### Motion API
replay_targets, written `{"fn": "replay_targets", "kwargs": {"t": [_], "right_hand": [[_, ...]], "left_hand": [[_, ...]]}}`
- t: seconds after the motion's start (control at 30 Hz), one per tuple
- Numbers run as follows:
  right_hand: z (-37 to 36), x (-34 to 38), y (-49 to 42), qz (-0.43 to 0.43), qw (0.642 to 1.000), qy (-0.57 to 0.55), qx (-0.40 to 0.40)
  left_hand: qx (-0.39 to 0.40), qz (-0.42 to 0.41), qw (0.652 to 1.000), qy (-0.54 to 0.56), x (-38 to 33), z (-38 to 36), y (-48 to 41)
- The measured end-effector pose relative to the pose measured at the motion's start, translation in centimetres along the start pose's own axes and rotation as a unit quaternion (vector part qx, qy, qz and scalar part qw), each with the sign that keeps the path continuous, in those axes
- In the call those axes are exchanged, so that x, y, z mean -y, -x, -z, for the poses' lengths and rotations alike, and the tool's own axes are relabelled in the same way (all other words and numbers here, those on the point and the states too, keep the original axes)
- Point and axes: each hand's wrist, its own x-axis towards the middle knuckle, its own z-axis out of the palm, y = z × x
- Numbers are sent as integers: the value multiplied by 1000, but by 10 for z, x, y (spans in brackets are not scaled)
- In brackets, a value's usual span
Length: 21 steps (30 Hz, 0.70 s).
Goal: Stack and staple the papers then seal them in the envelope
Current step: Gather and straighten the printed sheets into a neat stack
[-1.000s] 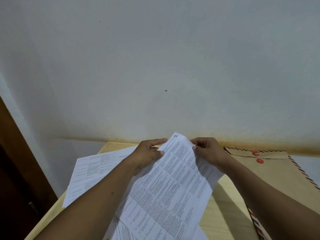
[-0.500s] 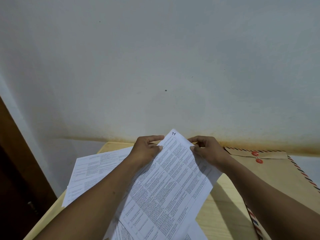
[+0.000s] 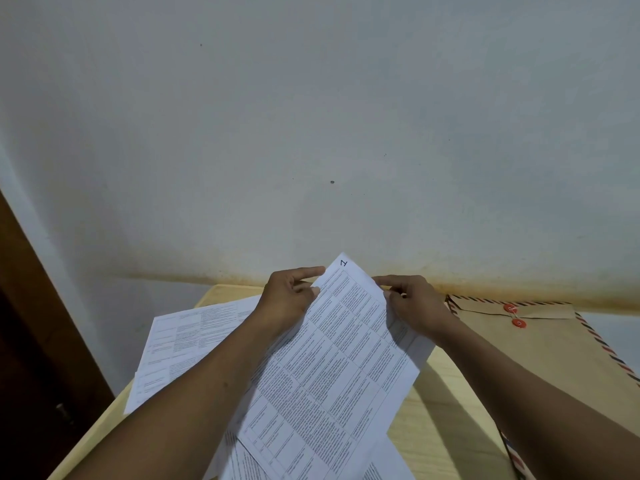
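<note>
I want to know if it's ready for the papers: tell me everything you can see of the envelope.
The envelope is brown kraft-looking paper with a red-and-blue striped border. Its flap, at the far end by the wall, is folded down, with two red round tie discs, one on the flap, one just below. It lies flat on the pale wooden table, right of the held sheet. The right forearm hides part of its near half.

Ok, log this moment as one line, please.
stage: stacking | left hand: pinches printed sheet, top edge | right hand: pinches printed sheet | loose sheets: on table | brown envelope: flap down | stapler: not seen
</note>
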Motion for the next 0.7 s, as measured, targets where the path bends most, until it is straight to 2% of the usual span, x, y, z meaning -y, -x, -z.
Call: {"fn": "replay_targets", "kwargs": {"t": [0.2, 0.4, 0.53, 0.7], "right_hand": [[-5, -7, -3, 14, 1000, -10, -19], [-10, -7, -4, -11, 998, -32, -45], [-12, 1, -3, -20, 999, 18, -44], [-19, 6, -2, -47, 995, 47, -73]], "left_hand": [[3, 2, 1000, -25, 0, 4, -3], [-70, -11, 997, -37, 5, -1, -4], [-104, -32, 994, -30, 4, -6, -3], [-96, -33, 995, -15, 2, -8, -3]]}}
